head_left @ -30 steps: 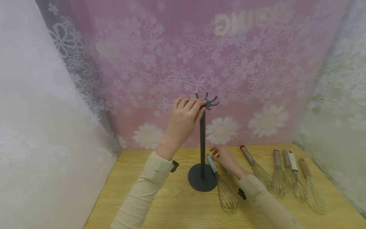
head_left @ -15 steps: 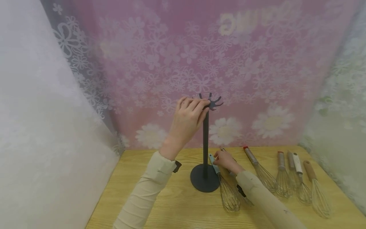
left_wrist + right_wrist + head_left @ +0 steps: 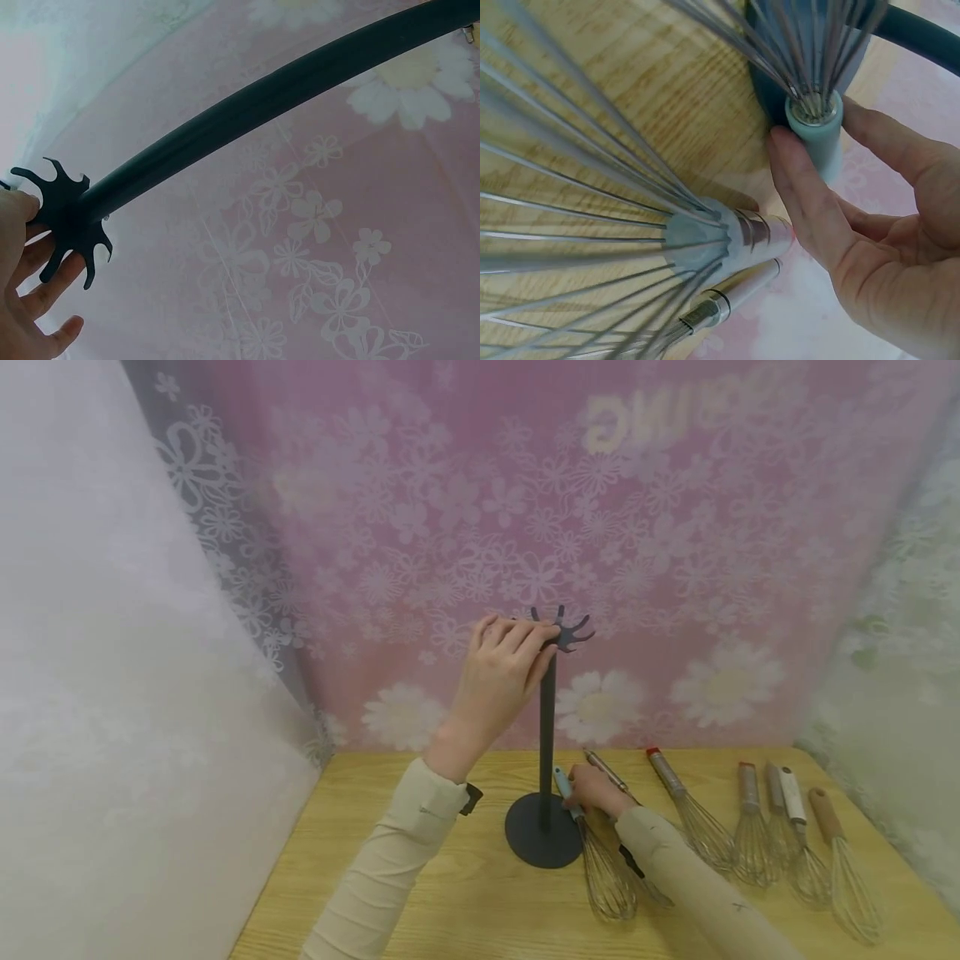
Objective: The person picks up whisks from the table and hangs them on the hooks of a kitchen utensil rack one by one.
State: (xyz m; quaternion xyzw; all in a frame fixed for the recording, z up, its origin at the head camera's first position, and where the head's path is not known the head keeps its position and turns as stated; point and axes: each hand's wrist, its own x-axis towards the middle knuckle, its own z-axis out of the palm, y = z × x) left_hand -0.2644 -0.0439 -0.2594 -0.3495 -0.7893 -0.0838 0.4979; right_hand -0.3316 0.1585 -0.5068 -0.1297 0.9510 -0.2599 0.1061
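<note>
The left hand (image 3: 498, 681) grips the top of a black stand (image 3: 548, 727) beside its curved hooks (image 3: 573, 635). In the left wrist view, the thumb and fingers of the left hand (image 3: 21, 289) hold the hook ring (image 3: 67, 217) from opposite sides. Low beside the round base, the right hand (image 3: 596, 787) is at a light-blue whisk handle (image 3: 562, 781), whose wires point toward the front. From the right wrist, thumb and fingers of the right hand (image 3: 885, 240) pinch that light-blue handle (image 3: 821, 154). The whisk lies against the base's right edge.
Just right of the right hand lies a silver-handled whisk (image 3: 606, 768). Further right are a red-tipped whisk (image 3: 666, 770), another with a red end (image 3: 748, 785), a white-handled one (image 3: 792, 793) and a wooden-handled one (image 3: 827, 814). Floral cloth (image 3: 465, 552) hangs behind the wooden table (image 3: 450, 893).
The right hand has come down onto the light-blue handle, its fingers closing around it. The left hand keeps its grip on the stand's top. The head view has shifted slightly.
</note>
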